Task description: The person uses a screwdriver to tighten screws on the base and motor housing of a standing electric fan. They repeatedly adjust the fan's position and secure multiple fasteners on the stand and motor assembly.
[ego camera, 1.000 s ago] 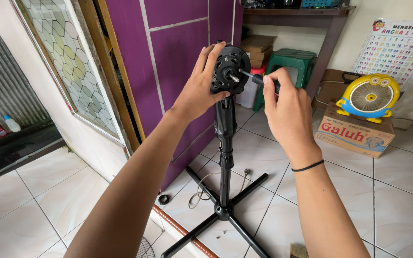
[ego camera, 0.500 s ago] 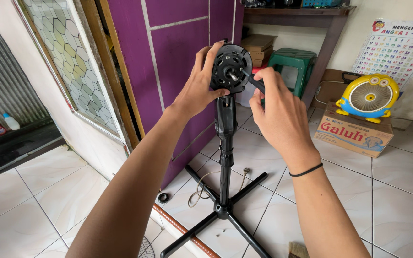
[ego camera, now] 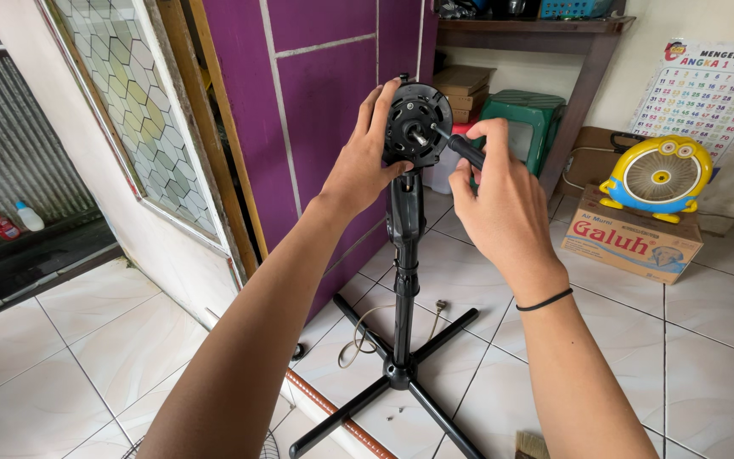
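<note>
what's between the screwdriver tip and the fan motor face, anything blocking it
Nothing visible. The right hand holds the screwdriver with its tip right at the motor face, beside the bare shaft. The left hand grips the motor's far side, clear of the tool.

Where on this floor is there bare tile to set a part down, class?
Bare tile lies right of the fan stand, between its cross base and the cardboard box. Tile near the glass door is free too. Crowded: the power cord beside the base.
</note>
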